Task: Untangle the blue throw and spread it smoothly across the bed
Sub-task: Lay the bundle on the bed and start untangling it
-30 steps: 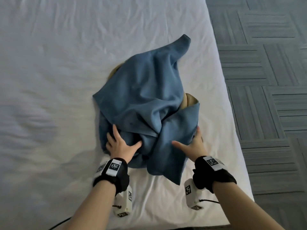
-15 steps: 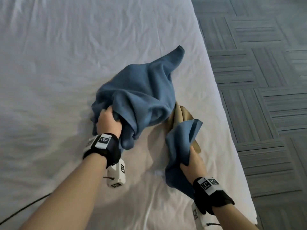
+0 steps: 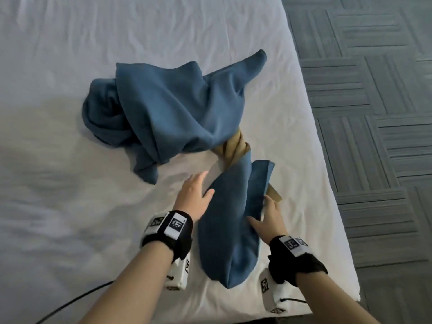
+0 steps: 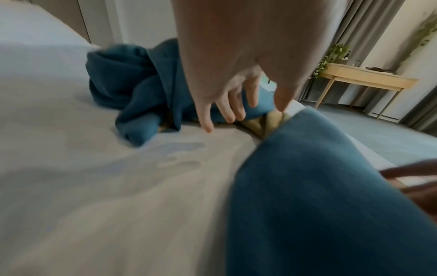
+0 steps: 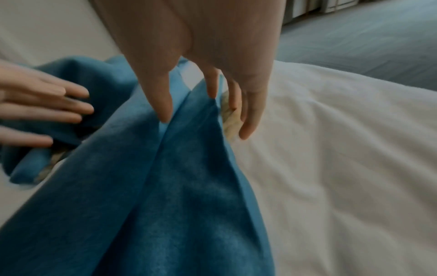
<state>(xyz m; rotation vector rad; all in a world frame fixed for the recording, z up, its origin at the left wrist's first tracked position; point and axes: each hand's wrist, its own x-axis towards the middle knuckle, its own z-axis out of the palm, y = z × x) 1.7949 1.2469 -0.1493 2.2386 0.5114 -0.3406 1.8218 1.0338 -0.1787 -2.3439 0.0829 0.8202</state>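
Throw point(image 3: 168, 113) lies bunched mid-bed point(image 3: 58, 206), tail toward 5 o'clock, tan twist at its waist. Left hand point(image 3: 195, 195) released, flat; right hand point(image 3: 268, 218) loosely touching the tail. Pulling risks tightening the twist.

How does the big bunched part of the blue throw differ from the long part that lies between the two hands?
The bunched part is a wide, crumpled heap farther up the bed; the long part is a narrow folded strip near the bed's foot edge. No hand touches the heap; the left hand and right hand flank the strip with straight fingers. Both are the same blue cloth, joined at a tan twist.
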